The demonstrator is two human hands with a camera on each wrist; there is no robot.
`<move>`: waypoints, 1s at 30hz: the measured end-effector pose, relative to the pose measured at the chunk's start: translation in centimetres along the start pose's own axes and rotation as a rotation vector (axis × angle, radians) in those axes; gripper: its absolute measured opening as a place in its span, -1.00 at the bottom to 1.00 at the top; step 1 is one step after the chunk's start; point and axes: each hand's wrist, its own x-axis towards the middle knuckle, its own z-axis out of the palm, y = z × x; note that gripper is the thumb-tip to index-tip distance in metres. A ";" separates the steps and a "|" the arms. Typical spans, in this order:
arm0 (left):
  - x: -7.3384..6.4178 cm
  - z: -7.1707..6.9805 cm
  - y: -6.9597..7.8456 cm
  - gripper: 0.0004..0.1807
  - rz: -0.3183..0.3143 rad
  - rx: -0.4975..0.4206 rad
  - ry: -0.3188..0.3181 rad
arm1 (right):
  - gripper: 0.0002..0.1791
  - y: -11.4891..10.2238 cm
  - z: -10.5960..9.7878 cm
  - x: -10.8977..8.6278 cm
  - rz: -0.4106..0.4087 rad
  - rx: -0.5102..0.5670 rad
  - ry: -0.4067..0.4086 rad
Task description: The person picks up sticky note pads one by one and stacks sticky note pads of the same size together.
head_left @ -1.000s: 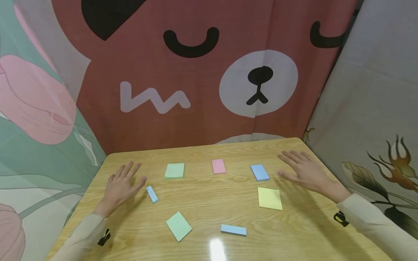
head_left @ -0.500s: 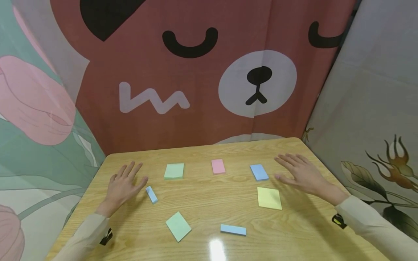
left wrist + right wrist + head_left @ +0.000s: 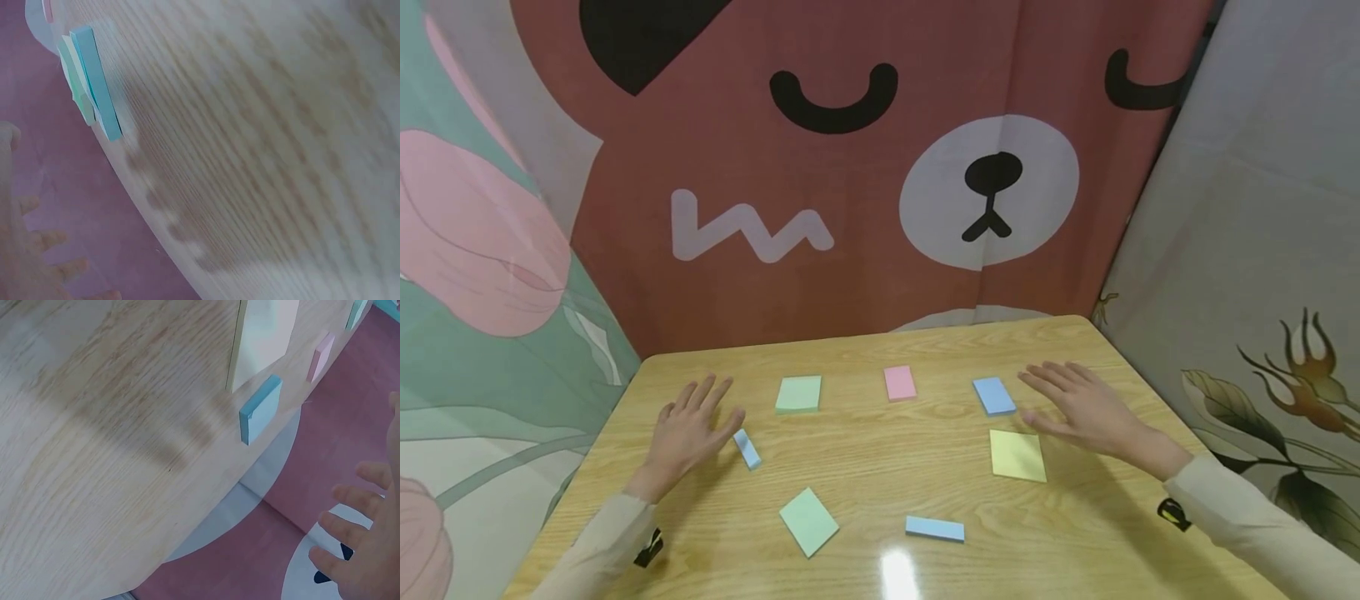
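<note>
Counted: two hands, two green pads, two narrow blue strips, one wider blue pad, one pink pad, one yellow pad, one surface.

Wooden table, reddish bear-print cloth behind, pink-flowered cloth at left, grey floral cloth at right.

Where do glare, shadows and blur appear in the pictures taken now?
Head view: white glare on the wooden table at the bottom edge, shadows near the left hand and right hand; left wrist view: finger-shaped shadow on the table, wood grain blurred at upper right; right wrist view: soft shadow left of the blue sticky-note pad.
</note>
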 end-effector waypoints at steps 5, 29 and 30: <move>0.2 0.0 0.3 -0.22 0.004 -0.003 -0.004 | -0.27 -0.4 0.3 0.0 -0.028 -0.005 0.014; 0.8 1.2 1.1 -0.20 -0.008 0.000 -0.067 | -0.26 -1.4 1.9 -0.5 -0.062 0.045 -0.072; 0.8 1.3 1.1 -0.20 -0.004 0.001 -0.068 | -0.26 -1.5 2.0 -0.5 -0.063 0.049 -0.077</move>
